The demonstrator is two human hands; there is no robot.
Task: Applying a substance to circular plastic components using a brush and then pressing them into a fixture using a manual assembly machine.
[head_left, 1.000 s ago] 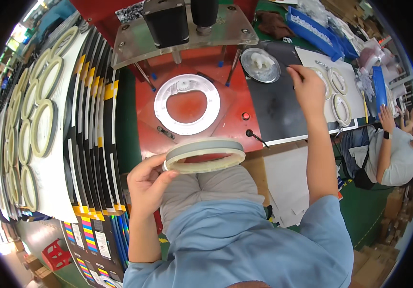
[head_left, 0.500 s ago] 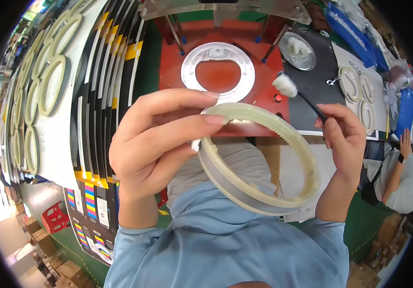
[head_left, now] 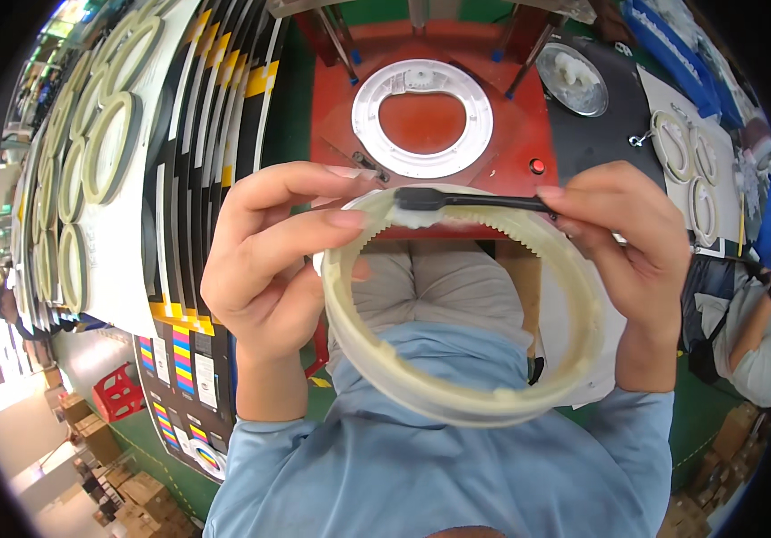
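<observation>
My left hand pinches the left side of a pale cream plastic ring, which has small teeth along part of its inner wall. The ring is tilted in the air above my lap. Between the fingers of my right hand is a black-handled brush, lying across the ring's far edge. White grease shows under the brush's head, against the toothed inner wall; the bristles themselves are hidden.
Ahead, a white ring-shaped plate rests on a red base beneath a fixture with metal posts. A round dish of white grease stands right of it. Cream rings cover the white board at left. Another person sits at right.
My right hand has brought the brush leftward, from beside the ring onto its far inner edge. The ring has shifted slightly left and turned, with my left hand still gripping it.
</observation>
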